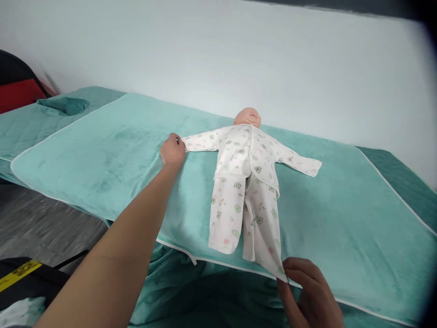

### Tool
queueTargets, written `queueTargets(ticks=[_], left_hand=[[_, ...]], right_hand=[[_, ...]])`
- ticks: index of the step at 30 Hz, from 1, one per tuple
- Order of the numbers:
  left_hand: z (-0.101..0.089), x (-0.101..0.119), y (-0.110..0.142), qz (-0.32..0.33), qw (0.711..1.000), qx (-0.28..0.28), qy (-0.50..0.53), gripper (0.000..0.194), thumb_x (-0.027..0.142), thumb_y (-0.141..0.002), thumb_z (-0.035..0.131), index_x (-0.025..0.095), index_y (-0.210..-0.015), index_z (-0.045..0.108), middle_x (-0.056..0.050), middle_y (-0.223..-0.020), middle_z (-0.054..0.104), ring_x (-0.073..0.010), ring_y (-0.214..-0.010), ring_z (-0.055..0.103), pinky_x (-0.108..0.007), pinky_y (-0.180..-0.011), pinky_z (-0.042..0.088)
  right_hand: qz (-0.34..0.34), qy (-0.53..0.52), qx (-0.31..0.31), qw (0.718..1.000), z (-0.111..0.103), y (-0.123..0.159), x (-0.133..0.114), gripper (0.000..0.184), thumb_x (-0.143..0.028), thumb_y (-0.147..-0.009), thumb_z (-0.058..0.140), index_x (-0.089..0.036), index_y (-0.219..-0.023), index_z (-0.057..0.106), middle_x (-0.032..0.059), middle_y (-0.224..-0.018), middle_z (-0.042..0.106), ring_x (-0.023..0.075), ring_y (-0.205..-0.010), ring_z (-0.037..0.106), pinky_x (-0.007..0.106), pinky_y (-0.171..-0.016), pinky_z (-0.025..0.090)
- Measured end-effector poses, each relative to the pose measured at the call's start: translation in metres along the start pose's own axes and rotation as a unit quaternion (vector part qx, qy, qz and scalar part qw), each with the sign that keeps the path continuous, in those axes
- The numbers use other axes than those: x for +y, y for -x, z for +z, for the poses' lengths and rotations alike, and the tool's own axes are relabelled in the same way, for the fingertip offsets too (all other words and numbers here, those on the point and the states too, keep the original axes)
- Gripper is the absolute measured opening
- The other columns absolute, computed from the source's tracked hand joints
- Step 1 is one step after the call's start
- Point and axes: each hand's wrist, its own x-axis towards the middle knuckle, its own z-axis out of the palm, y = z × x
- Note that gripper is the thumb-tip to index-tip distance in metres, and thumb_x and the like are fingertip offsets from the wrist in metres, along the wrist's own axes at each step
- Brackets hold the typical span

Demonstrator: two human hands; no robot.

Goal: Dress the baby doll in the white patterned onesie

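A baby doll point(248, 117) lies on its back, its head toward the wall, dressed in a white patterned long-sleeved top point(235, 148) and matching trousers point(227, 214). The cuff of the sleeve on the left is pinched in my left hand point(173, 149), and that sleeve stretches out sideways. At the bed's front edge my right hand point(309, 291) grips the bottom corner of the right trouser leg between thumb and fingers, drawing it to a point. The other sleeve point(300, 164) lies spread on the sheet. No doll hands or feet show.
A light teal sheet point(341, 218) with white edging covers the bed, which stands against a white wall point(205, 54). A face-hole opening point(64, 105) is at the far left, near a red and black object point(20, 91). A black bag with a yellow strip point(20, 273) sits lower left.
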Motion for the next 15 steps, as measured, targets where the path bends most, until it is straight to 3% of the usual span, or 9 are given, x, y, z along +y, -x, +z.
queueTargets(ticks=[5, 8, 10, 12, 15], left_hand=[[-0.001, 0.0, 0.001, -0.001, 1.0, 0.002, -0.005, 0.024, 0.023, -0.093, 0.047, 0.024, -0.111, 0.063, -0.009, -0.102, 0.074, -0.0277, -0.098, 0.066, -0.035, -0.078, 0.044], [0.0, 0.0, 0.0, 0.001, 1.0, 0.004, -0.005, 0.024, 0.025, -0.095, 0.046, 0.023, -0.112, 0.063, -0.009, -0.102, 0.074, -0.0275, -0.097, 0.066, -0.035, -0.078, 0.044], [0.001, 0.0, 0.0, 0.002, 1.0, 0.005, -0.005, 0.024, 0.026, -0.095, 0.046, 0.023, -0.111, 0.064, -0.009, -0.101, 0.074, -0.0273, -0.097, 0.066, -0.034, -0.078, 0.044], [0.0, 0.0, 0.0, 0.0, 1.0, 0.007, -0.002, 0.024, 0.026, -0.095, 0.047, 0.023, -0.111, 0.064, -0.009, -0.1, 0.074, -0.0272, -0.097, 0.067, -0.034, -0.078, 0.043], [-0.001, 0.0, 0.0, -0.005, 1.0, 0.011, 0.011, 0.024, 0.026, -0.093, 0.048, 0.022, -0.11, 0.065, -0.009, -0.1, 0.074, -0.0272, -0.097, 0.067, -0.033, -0.076, 0.042]], right_hand=[[-0.015, -0.024, -0.082, 0.996, -0.002, 0.008, 0.018, 0.015, -0.018, -0.091, 0.064, -0.021, -0.105, 0.064, 0.0076, -0.097, 0.067, 0.0185, -0.086, 0.069, 0.028, -0.068, 0.058], [0.081, -0.007, -0.014, 0.997, -0.004, -0.01, 0.038, 0.007, -0.025, -0.095, 0.061, -0.023, -0.1, 0.065, 0.006, -0.096, 0.067, 0.0185, -0.088, 0.066, 0.03, -0.075, 0.055], [0.174, 0.002, 0.052, 0.983, 0.0, -0.044, 0.057, 0.013, -0.034, -0.095, 0.062, -0.023, -0.099, 0.064, 0.0055, -0.095, 0.067, 0.0195, -0.087, 0.065, 0.033, -0.078, 0.053], [0.259, 0.011, 0.067, 0.963, 0.011, -0.092, 0.081, 0.028, -0.047, -0.092, 0.063, -0.022, -0.104, 0.063, 0.0081, -0.102, 0.068, 0.0217, -0.088, 0.065, 0.034, -0.074, 0.05], [0.304, 0.056, 0.055, 0.95, 0.034, -0.16, 0.114, 0.04, -0.059, -0.093, 0.054, -0.02, -0.096, 0.06, 0.01, -0.097, 0.069, 0.0233, -0.085, 0.062, 0.034, -0.073, 0.044]])
